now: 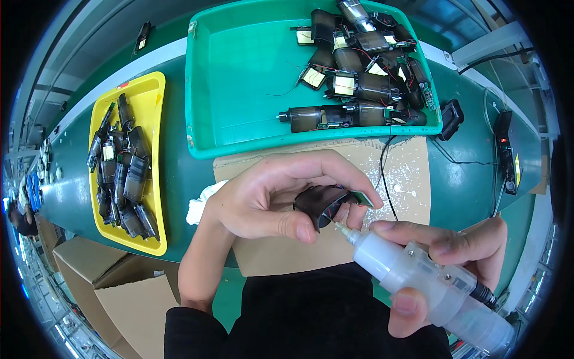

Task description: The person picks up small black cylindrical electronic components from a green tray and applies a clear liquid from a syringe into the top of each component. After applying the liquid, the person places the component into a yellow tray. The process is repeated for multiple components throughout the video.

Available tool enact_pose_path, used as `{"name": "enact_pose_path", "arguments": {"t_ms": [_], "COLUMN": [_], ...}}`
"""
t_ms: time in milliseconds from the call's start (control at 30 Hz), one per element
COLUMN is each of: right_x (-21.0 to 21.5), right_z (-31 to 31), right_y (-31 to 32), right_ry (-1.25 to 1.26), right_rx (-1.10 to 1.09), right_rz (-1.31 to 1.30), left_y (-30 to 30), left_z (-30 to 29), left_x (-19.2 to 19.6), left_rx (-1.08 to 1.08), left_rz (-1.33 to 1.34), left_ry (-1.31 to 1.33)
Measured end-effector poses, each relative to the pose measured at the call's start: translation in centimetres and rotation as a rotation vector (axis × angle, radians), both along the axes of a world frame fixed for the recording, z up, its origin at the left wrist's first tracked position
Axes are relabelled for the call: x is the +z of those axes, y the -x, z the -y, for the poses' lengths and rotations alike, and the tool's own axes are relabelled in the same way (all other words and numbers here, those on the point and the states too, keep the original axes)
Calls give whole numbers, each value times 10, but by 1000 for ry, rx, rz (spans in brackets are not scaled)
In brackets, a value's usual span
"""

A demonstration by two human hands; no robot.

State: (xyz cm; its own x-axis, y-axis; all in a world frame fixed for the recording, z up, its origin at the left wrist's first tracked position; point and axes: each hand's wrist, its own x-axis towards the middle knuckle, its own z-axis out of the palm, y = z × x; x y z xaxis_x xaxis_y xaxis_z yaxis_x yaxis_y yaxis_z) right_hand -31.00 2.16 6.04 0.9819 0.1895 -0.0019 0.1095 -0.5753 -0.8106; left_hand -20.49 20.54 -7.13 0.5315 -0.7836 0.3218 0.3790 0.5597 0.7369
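Over the cardboard sheet [287,257], my left hand [263,191] is closed around a dark translucent plastic housing [320,202]. A small green circuit board [362,198] sticks out at its right end, by my fingertips. My right hand [454,257] grips a translucent white glue dispenser [412,269], tilted with its needle tip up and to the left. The tip is at the open lower edge of the housing; whether it touches cannot be made out. Fine wires show inside that opening. The palm side of my left hand hides part of the housing.
A green tray [239,78] at the back holds several similar housings. At left, a yellow tray [156,179] holds more. Crumpled white tissue [203,202] lies by my left wrist. A black cable [383,170] crosses the spattered cardboard. An open carton [131,305] stands lower left.
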Motion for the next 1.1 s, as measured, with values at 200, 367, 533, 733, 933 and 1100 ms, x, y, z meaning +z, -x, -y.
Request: {"name": "enact_pose_path", "arguments": {"t_ms": [200, 367, 533, 733, 933, 1100], "right_x": [-1, -18, -9, -46, -92, -121], "right_z": [1, -10, -2, -26, -2, 5], "right_y": [0, 6, 1, 14, 8, 7], "right_ry": [-35, -237, -138, -464, -465, -367], "right_rx": [5, -133, -68, -481, -368, -410], "right_rz": [10, 105, 94, 396, 209, 3], "left_y": [-1, -1, -3, -3, -4, 13], "left_z": [-4, -1, -4, -11, -81, -149], "left_x": [0, -1, -1, 16, 64, 82], "left_rx": [-38, -48, -66, 108, 768, 1151], "left_rz": [8, 25, 25, 99, 843, 920], "left_ry": [-12, 8, -15, -128, -1054, -1665]}}
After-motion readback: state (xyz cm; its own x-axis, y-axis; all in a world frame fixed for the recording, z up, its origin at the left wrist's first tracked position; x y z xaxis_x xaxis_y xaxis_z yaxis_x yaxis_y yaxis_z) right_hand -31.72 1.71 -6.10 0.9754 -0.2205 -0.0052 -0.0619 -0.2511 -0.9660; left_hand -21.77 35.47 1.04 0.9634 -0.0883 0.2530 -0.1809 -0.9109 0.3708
